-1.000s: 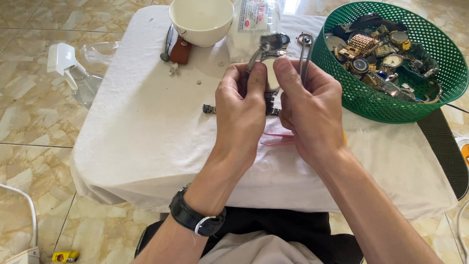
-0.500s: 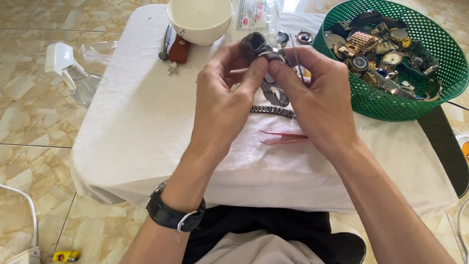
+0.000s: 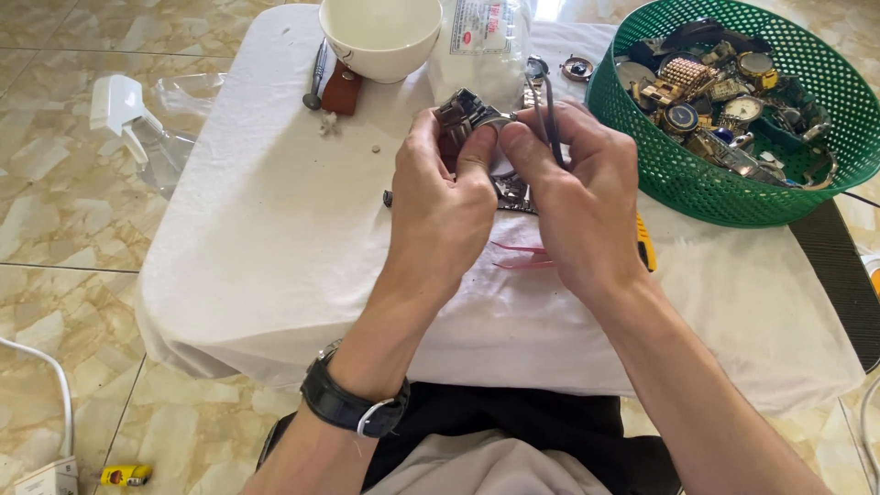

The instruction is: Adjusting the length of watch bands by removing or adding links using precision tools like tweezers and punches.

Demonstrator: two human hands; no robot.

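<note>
Watch [image 3: 469,115] sits pinched between both thumbs, raised above the cloth [image 3: 275,211]. Left hand [image 3: 440,215] grips its metal band; right hand [image 3: 582,197] closes on the case, basket [image 3: 733,197] just right of it.

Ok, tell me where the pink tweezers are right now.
In the head view, the pink tweezers lie on the white cloth near the table's middle, showing between the left hand and right hand, left of the yellow-handled tool.

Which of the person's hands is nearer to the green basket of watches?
Right. The right hand is just beside the green basket, near its rim; the left hand is farther away, on the far side of the right hand.
</note>
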